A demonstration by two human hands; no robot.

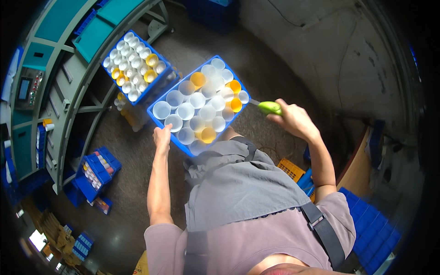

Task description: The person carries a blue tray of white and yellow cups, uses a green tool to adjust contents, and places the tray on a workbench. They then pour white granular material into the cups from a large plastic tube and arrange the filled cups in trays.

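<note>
In front of me is a blue crate (243, 88) packed with upright open-topped tubes, mostly translucent white (185, 111), a few orange (207, 134). My left hand (162, 137) is closed on the crate's near left edge, its thumb over the rim beside a white tube. My right hand (293, 118) is wrapped round a green-handled tool (270, 108) off the crate's right side. The tool's thin pale front end points at the crate's right edge by an end tube; its exact kind cannot be made out. A whitish blur lies over the far tubes.
A second blue crate (160, 81) of white and orange tubes stands beyond to the left, near a curved grey-and-teal machine (91, 78). Smaller blue bins (98, 172) sit on the floor at left. An orange crate (291, 169) and blue crates (369, 224) are at right.
</note>
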